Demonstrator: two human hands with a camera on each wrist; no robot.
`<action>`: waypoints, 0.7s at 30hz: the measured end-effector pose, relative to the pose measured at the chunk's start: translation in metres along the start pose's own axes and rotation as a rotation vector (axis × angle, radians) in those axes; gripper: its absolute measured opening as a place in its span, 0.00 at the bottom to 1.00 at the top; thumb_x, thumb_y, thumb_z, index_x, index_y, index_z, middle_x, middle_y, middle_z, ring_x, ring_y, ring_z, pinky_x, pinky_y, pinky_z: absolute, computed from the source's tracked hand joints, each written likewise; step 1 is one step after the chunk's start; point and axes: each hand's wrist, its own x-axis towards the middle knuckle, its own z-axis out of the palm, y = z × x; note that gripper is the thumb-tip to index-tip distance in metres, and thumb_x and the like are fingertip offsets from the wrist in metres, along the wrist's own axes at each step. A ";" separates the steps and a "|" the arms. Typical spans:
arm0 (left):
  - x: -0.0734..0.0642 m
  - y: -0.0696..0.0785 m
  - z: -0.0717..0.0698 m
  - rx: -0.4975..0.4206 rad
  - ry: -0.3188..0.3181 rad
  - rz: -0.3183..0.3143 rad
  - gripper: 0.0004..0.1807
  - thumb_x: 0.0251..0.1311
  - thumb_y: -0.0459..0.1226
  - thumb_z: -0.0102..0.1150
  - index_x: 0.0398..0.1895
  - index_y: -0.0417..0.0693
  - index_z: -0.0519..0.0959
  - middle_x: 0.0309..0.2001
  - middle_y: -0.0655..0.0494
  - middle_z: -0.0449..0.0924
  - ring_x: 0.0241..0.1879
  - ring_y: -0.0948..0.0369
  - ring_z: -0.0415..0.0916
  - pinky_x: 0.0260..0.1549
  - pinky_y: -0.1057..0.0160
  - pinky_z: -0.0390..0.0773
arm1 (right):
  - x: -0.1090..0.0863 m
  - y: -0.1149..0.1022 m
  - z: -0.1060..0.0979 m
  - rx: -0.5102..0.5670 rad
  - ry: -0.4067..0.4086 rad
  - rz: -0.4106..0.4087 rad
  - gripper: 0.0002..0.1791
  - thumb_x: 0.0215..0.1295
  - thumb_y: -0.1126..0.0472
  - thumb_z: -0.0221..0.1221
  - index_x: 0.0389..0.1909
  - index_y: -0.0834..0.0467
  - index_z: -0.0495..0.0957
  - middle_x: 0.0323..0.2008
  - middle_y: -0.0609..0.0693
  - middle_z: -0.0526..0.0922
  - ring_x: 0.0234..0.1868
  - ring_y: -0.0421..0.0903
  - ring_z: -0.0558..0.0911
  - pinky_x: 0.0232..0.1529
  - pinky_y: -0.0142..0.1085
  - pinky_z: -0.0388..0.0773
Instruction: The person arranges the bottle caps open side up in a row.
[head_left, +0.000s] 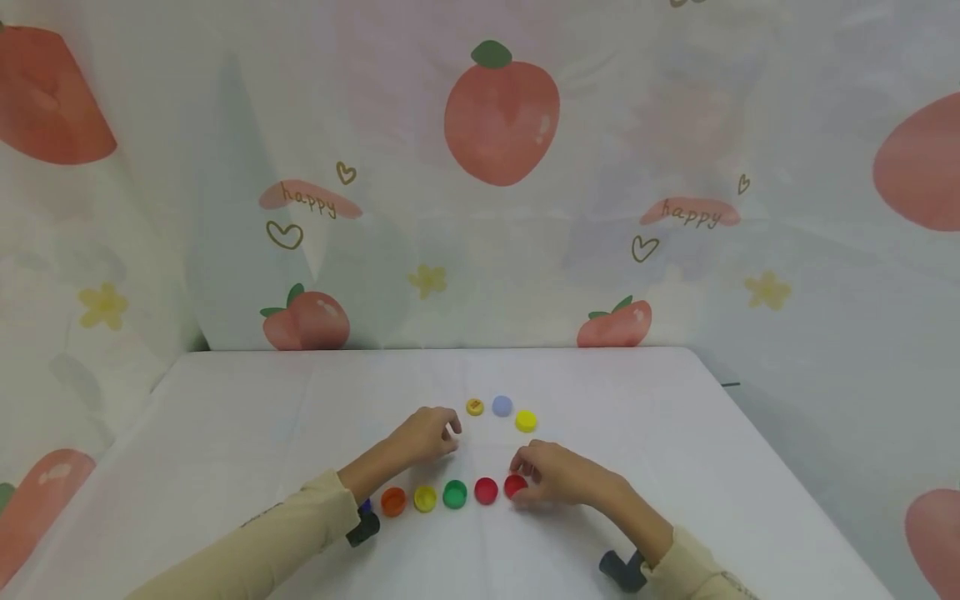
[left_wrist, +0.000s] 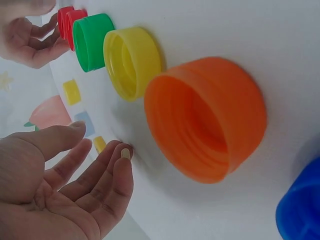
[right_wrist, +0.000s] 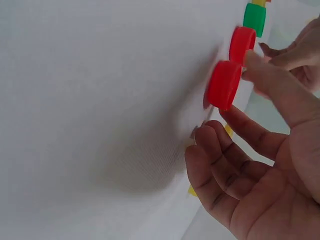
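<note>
My right hand is at the right end of a row of upturned bottle caps, with thumb and index finger at opposite sides of the end red bottle cap, pinching it. Beside that cap stands another red cap, then a green cap, a yellow cap and an orange cap. A blue cap at the left end is mostly hidden by the left sleeve in the head view. My left hand hovers behind the row with loosely bent fingers, holding nothing.
Farther back on the white table lie a printed yellow cap, a pale blue cap and a bright yellow cap. A fruit-patterned curtain hangs behind the table and along its sides.
</note>
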 end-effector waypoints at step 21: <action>0.028 -0.003 -0.013 0.029 0.012 -0.059 0.15 0.54 0.37 0.67 0.44 0.43 0.79 0.32 0.54 0.78 0.31 0.61 0.74 0.32 0.65 0.77 | 0.051 -0.002 -0.019 -0.016 0.298 0.017 0.18 0.55 0.63 0.67 0.47 0.61 0.78 0.42 0.53 0.79 0.42 0.49 0.78 0.40 0.35 0.78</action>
